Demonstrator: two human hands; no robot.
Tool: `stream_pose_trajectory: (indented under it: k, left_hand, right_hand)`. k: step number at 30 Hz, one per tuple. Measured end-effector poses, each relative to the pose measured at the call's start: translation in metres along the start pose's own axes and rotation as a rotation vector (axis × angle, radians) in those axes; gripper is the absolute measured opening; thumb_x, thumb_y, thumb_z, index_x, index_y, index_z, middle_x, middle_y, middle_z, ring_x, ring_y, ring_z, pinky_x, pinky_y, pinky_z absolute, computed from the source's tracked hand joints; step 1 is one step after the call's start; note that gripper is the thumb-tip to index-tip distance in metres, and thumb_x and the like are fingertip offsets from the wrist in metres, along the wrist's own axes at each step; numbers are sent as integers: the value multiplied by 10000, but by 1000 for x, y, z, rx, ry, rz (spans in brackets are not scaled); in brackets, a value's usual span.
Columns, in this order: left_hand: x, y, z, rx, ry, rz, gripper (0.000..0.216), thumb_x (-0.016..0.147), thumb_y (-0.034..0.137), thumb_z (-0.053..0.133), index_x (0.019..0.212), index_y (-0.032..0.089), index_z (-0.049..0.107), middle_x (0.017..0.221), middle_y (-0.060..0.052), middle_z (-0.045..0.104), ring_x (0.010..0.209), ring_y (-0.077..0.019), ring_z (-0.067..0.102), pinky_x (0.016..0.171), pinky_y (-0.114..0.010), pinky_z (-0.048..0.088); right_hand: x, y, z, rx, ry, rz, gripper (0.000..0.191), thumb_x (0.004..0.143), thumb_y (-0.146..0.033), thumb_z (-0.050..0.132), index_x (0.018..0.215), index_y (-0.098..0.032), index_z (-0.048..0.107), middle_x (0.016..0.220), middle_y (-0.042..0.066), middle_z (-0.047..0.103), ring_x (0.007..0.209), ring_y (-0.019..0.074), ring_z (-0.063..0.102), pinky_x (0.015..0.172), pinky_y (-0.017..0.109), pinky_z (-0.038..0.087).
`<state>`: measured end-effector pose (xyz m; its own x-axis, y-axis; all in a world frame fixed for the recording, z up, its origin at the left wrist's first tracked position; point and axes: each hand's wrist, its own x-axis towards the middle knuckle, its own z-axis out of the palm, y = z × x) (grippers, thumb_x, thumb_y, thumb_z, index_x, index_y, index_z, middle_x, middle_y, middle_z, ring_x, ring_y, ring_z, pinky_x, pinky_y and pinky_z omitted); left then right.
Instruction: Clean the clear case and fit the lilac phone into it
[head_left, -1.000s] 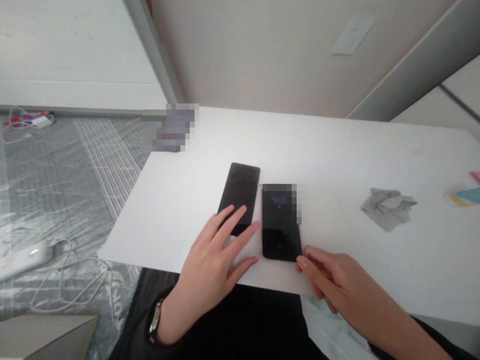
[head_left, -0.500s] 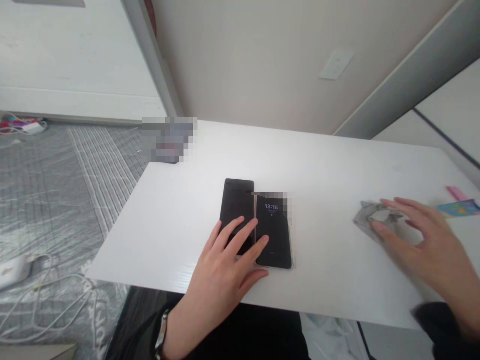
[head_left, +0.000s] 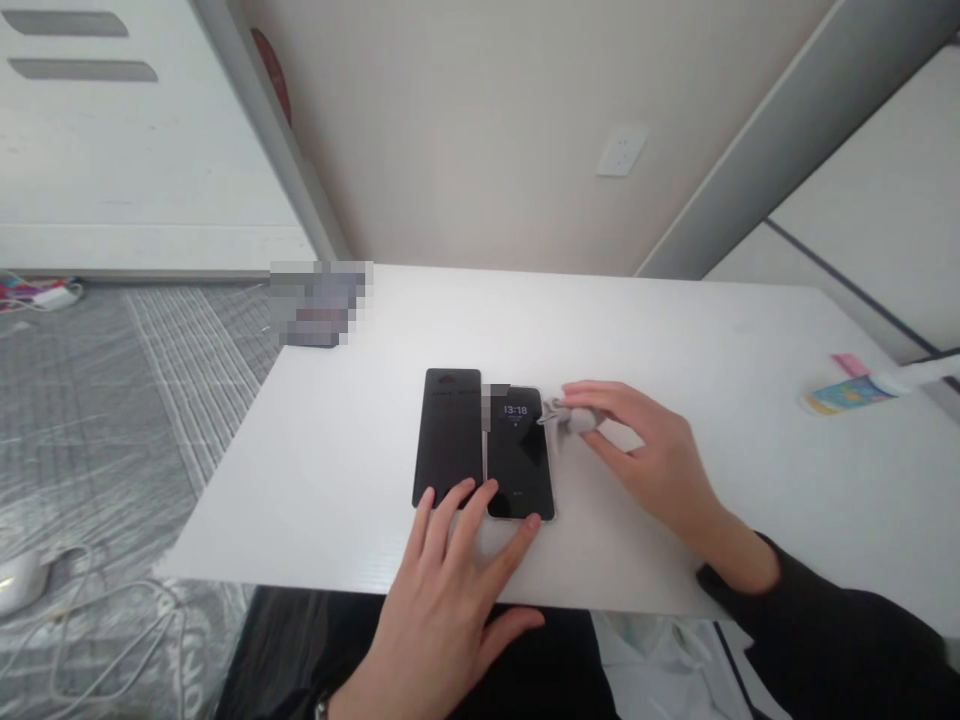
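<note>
Carrying the grey cloth (head_left: 564, 414) leftward from the table's (head_left: 675, 330) right, the right hand (head_left: 637, 450) now pinches it beside the lit phone (head_left: 519, 455); left hand (head_left: 450, 590), fingers spread, steadies both phones.

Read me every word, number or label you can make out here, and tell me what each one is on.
"13:18": on the lit screen of the right phone, near its top.
Small mark under the time: too small to read.
Left phone: faint marks at its top edge, unreadable.
Colourful packet at the table's right end: print too blurred to read.
Pixelated patch at the table's far left corner: unreadable.
</note>
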<state>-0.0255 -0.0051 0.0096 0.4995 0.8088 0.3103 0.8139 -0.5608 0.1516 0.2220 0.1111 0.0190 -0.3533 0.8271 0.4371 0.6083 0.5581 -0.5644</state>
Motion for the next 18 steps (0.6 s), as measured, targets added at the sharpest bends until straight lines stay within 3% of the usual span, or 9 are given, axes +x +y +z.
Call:
stream_pose_trajectory:
  k: [4,6,9,13,16,18]
  left_hand:
    - [-5,1,7,52,-2,10,654,975,658,554,1545,343,498,1413,-146,571,1353,-355,523,1086,-580,496]
    - [-5,-1,10,49,15,7,617,987,683,496,1510,359,543,1373,-123,606,1327,-337,542,1092,-554,481]
    - [-5,-3,12,57,17,11,566,1007,692,421,1457,393,592,1368,-82,632,1309,-314,553,1109,-525,446]
    - [-7,-5,12,75,-8,32,609,1001,695,422,1520,392,516,1356,-71,647,1321,-312,539,1128,-524,396]
    - [-9,-6,12,84,-12,22,612,991,714,423,1511,406,524,1349,-55,651,1330,-306,528,1141,-514,375]
    - [-10,-6,12,89,-9,22,590,991,723,414,1488,433,542,1349,-35,652,1337,-294,524,1153,-500,370]
  right_hand:
    - [-8,-15,29,-5,-102,-147,293,1052,-163,521,1239,-237,734,1213,110,733,1160,258,695,1019,458,593]
    - [-17,-17,30,-14,-190,-268,351,1062,-143,482,1337,-218,688,1217,105,746,1176,239,695,1058,438,576]
    - [-16,-10,25,-110,-326,-446,432,1086,-130,403,1472,-208,579,1391,84,694,1340,211,617,1212,467,443]
    - [4,2,25,-291,-338,-408,441,1098,-153,375,1500,-197,551,1524,80,584,1479,254,484,1249,562,361]
    - [6,1,25,-230,-459,-478,467,1125,-257,350,1554,-118,470,1593,105,493,1549,239,364,1264,519,343]
    - [4,1,23,-183,-537,-540,494,1138,-305,326,1595,-137,408,1612,89,467,1568,204,315,1279,486,314]
